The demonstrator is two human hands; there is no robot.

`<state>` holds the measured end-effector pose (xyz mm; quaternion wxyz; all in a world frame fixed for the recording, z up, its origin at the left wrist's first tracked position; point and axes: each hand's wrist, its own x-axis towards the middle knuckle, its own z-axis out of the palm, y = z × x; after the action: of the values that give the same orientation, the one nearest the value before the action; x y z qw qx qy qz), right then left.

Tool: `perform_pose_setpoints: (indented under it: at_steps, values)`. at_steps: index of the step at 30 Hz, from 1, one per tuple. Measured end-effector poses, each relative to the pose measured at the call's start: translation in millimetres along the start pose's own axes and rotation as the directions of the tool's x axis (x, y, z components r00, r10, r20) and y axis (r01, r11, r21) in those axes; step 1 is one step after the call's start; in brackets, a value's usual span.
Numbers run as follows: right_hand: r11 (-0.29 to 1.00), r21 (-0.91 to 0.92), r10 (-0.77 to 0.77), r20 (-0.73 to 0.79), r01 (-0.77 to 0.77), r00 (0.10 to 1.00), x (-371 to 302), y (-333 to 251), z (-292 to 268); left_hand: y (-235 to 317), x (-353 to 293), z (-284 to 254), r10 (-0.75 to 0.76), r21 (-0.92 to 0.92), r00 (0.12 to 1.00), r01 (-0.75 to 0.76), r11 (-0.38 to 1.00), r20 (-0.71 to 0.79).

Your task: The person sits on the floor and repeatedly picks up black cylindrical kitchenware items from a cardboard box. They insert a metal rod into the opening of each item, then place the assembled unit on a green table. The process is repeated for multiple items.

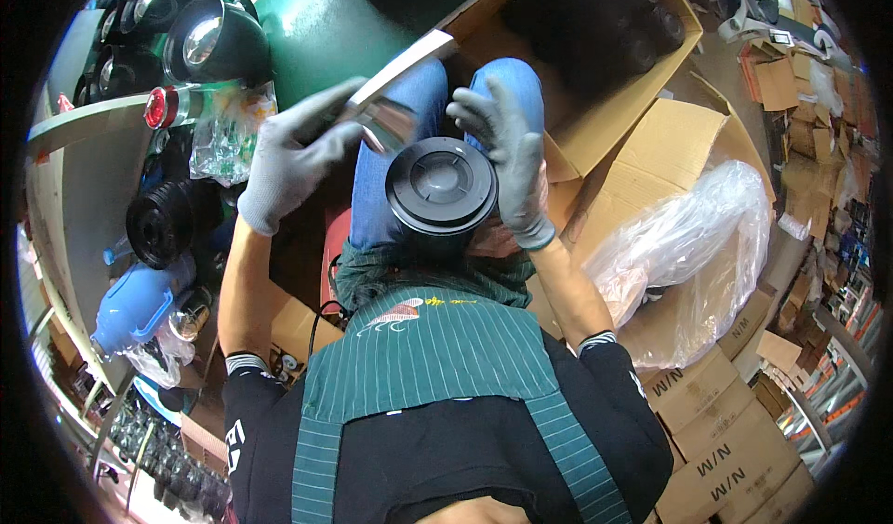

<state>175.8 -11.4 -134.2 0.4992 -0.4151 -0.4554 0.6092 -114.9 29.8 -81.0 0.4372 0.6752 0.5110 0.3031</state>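
My left hand (302,147), in a grey glove, pinches a pale flat strip (406,66) between thumb and fingers. Beneath the strip is a shiny metallic piece (387,126); motion blurs both, so their exact kind is unclear. A black round housing (442,187) with a stepped rim and a spoked centre rests between my thighs, its flat face up. My right hand (510,147), also gloved, is beside the housing's right edge with its fingers apart, holding nothing. Whether its palm touches the housing I cannot tell.
Ahead is a green work surface (307,36), with shiny black bowl-shaped housings (216,39) at its left. A large open carton (619,119) of dark parts stands at front right. Clear plastic sheeting (693,236) lies over cardboard at right. A blue bottle (139,305) is at left.
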Motion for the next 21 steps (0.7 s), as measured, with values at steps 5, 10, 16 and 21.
perform_pose_setpoints:
  at_steps: [5, 10, 16, 21]
  values:
    - [0.578, 0.808, 0.167, 0.020, -0.114, 0.986, 10.8, -21.6, -17.7, 65.3, 9.0, 28.8, 0.130, 0.138, 0.928, -0.188, 0.972, 0.349]
    - [0.697, 0.711, -0.066, 0.196, -0.095, 0.978, 39.6, 31.7, -30.0, 107.7, -25.5, 66.1, 0.082, 0.482, 0.976, -0.171, 0.860, 0.200]
    - [0.379, 0.714, 0.161, 0.575, -0.588, 0.802, 84.1, 59.1, 9.9, 145.1, -47.7, 104.5, 0.133, 0.475, 0.980, -0.189, 0.860, 0.148]
    - [0.645, 0.694, 0.031, 0.394, -0.320, 0.918, 44.6, 51.1, -23.1, 97.2, -56.2, 84.3, 0.140, 0.341, 0.990, -0.125, 0.932, -0.020]
